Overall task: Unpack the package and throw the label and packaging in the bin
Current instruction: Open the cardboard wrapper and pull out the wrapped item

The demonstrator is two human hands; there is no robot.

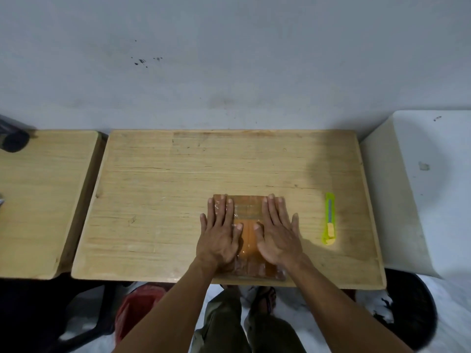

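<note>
Brown taped package lies still sealed under the left hand and right hand, fingers flat and spread, holding nothing. To open it well, one hand should probably keep pressing while the other takes the green cutter just right of the package.

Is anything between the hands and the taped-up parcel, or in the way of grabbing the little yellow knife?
No. Both the left hand and the right hand lie flat right on the package. The cutter lies apart to its right, with only bare table between it and the right hand.
</note>
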